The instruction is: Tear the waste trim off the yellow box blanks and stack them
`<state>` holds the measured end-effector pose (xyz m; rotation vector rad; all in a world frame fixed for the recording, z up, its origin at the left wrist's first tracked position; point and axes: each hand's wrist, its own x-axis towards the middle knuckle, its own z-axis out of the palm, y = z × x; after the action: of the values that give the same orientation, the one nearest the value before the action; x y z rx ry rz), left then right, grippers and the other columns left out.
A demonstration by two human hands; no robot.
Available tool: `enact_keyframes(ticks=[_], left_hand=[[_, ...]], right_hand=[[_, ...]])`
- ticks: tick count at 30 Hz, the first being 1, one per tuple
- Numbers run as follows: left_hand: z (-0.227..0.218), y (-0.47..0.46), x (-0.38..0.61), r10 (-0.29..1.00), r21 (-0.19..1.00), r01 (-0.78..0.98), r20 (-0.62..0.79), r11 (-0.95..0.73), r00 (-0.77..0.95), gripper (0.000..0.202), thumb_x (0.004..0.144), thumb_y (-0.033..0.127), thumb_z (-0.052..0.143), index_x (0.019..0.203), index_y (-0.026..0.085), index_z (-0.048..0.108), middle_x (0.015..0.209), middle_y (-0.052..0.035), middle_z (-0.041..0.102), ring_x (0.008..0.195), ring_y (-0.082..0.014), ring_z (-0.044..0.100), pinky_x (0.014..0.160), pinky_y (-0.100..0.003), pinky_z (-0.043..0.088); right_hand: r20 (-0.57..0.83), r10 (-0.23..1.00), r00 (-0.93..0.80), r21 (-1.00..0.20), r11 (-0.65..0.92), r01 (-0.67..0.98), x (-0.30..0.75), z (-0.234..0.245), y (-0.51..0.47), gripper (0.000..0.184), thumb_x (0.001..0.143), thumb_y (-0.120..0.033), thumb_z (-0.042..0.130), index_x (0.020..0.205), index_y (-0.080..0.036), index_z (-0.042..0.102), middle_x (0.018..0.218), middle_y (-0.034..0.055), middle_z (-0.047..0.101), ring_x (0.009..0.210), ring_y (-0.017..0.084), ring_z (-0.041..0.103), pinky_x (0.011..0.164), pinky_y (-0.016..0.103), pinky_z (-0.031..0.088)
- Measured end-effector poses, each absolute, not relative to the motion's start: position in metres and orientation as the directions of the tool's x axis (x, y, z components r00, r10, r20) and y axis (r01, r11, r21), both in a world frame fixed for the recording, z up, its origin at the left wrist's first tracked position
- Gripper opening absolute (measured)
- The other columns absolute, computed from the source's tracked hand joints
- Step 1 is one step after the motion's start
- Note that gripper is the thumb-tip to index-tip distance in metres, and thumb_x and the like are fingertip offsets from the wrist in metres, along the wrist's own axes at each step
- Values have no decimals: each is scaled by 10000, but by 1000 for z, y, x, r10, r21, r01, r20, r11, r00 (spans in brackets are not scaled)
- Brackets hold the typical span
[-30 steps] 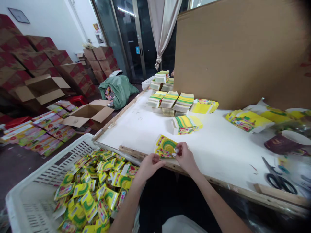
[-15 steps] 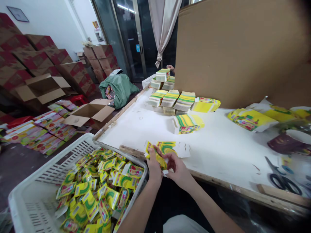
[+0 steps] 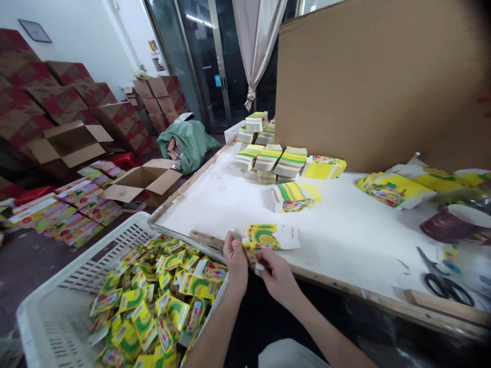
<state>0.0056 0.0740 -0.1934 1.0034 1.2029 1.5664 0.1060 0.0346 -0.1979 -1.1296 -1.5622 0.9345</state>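
Observation:
Between my two hands, at the table's front edge, is a small yellow printed carton (image 3: 251, 255), partly covered by fingers. My left hand (image 3: 236, 260) grips its left end, thumb on top. My right hand (image 3: 274, 271) pinches its lower right end, where a white flap shows. Just beyond lies a flat, unfolded yellow carton (image 3: 264, 236) with white flaps on the white table (image 3: 215, 214). To the left, a white plastic basket (image 3: 82, 260) holds many small yellow-and-green cartons (image 3: 141, 322).
Stacks of flat yellow cartons (image 3: 290, 161) stand farther back, with another pile (image 3: 293, 197) nearer. Black scissors (image 3: 447, 286), a wooden strip (image 3: 445, 306) and a dark cup (image 3: 454, 225) lie right. A cardboard sheet (image 3: 364, 87) rises behind. Open boxes (image 3: 149, 179) sit on the floor left.
The carton in my hands has been turned, so a narrow printed side now faces up. My left hand has shifted slightly left and the right hand slightly down.

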Motion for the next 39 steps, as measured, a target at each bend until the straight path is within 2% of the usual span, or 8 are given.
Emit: enact_keyframes(ticks=[7, 12, 16, 22, 26, 29, 33, 39], left_hand=[[-187, 73, -10, 979, 980, -30, 195, -197, -63, 200, 768, 345, 515, 765, 151, 560, 677, 1, 582, 669, -142, 540, 643, -252, 437], [-165, 74, -26, 924, 878, 286, 369, -383, 105, 620, 670, 361, 627, 1209, 186, 377, 1218, -102, 470, 1137, -236, 413, 959, -392, 308], [-168, 68, -25, 895, 742, 532, 208, -407, 395, 817, 508, 417, 730, 1218, 207, 383, 1154, -102, 510, 1083, -275, 452, 918, -431, 345], [-189, 59, -7, 920, 753, 573, 108, -324, 377, 690, 579, 389, 679, 1158, 192, 360, 1025, -84, 567, 923, -260, 554, 773, -373, 443], [-185, 53, 2, 882, 701, 574, 172, -422, 438, 685, 645, 314, 618, 1221, 205, 264, 1107, -100, 523, 981, -265, 535, 810, -380, 430], [-178, 50, 4, 833, 667, 537, 246, -517, 496, 620, 663, 232, 581, 1198, 218, 269, 1171, -95, 461, 1038, -242, 496, 840, -360, 417], [-177, 49, 4, 837, 660, 553, 230, -509, 496, 377, 660, 195, 554, 1000, 226, 393, 979, -46, 514, 907, -224, 540, 749, -345, 448], [-192, 55, 5, 860, 712, 513, 266, -480, 435, 635, 616, 149, 560, 1175, 189, 261, 1086, -102, 450, 944, -229, 530, 779, -369, 451]], right_hand=[[256, 964, 69, -945, 234, 229, 147, -198, 57, 213, 698, -103, 441, 865, -191, 540, 814, 32, 578, 793, 183, 549, 729, 329, 462], [556, 831, -21, -623, 433, 651, 166, -187, 53, 306, 764, -70, 391, 869, -236, 626, 821, 55, 531, 827, 207, 496, 745, 366, 426], [612, 722, -323, -408, 638, 653, 158, -187, 44, 290, 777, -101, 455, 897, -297, 631, 799, 32, 543, 815, 194, 496, 826, 395, 392], [439, 860, 261, -874, 341, 347, 144, -196, 44, 566, 743, -278, 541, 1265, -257, 321, 1261, 100, 379, 1160, 278, 371, 943, 478, 337], [-58, 998, -25, -968, -62, -245, 137, -199, 46, 478, 781, -348, 481, 1236, -240, 382, 1151, 104, 543, 996, 266, 548, 806, 450, 468], [-179, 963, -201, -886, -246, -393, 133, -197, 44, 435, 763, -366, 527, 1172, -227, 477, 1112, 96, 587, 986, 264, 563, 806, 440, 472], [-74, 988, -134, -936, -116, -332, 135, -192, 38, 484, 789, -413, 492, 1239, -249, 420, 1218, 71, 523, 1129, 248, 463, 937, 441, 378], [325, 922, -210, -881, 376, 287, 146, -197, 31, 469, 793, -221, 476, 1254, -280, 416, 1335, 40, 396, 1222, 234, 355, 1021, 427, 283]])
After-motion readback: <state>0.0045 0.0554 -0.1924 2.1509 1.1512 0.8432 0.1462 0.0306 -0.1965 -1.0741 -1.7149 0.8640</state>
